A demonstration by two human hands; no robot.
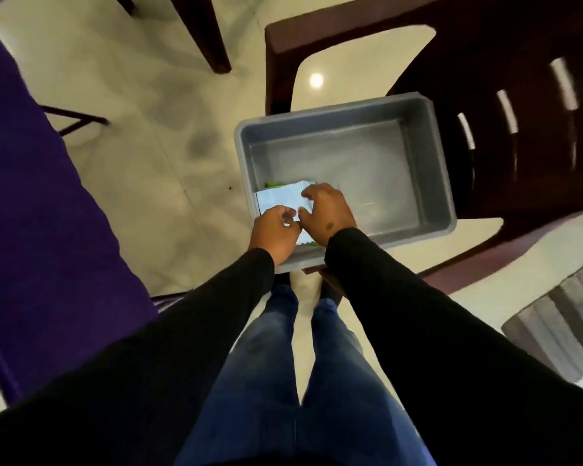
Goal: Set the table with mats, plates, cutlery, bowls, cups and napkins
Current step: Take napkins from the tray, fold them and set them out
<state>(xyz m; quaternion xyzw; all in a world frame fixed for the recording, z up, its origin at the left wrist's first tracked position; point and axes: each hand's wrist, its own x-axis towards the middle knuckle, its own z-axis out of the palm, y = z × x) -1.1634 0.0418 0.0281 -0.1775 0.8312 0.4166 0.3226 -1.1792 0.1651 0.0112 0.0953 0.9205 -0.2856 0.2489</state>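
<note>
A grey plastic tub (344, 163), rectangular with rounded corners and a smooth, slightly glossy inside, sits in the middle of the frame on the seat of a dark brown plastic chair (505, 105) whose slatted back fills the upper right. In the tub's lower left corner lies a stack of white paper napkins (280, 198), flat and square-cut, with a bit of green showing at the upper and lower edges; whether that green is a wrapper or a print cannot be told, and no writing on it can be read. Both hands reach into that corner from the bottom of the frame, in long black sleeves. The left hand (275, 232) is curled with its fingers pinched narrow on the lower edge of the napkins. The right hand (327, 213) lies spread over the stack's right side, fingers bent down onto the paper, gripping or pressing it; which one cannot be told. Below the arms are legs in blue jeans. The floor (132, 129) is pale, polished stone tile with grey veining and a bright lamp reflection seen through the chair's arm opening. A deep purple cloth (31, 196) covers the desk along the left side, and a grey ribbed object (559, 317) sits at the right edge.
</note>
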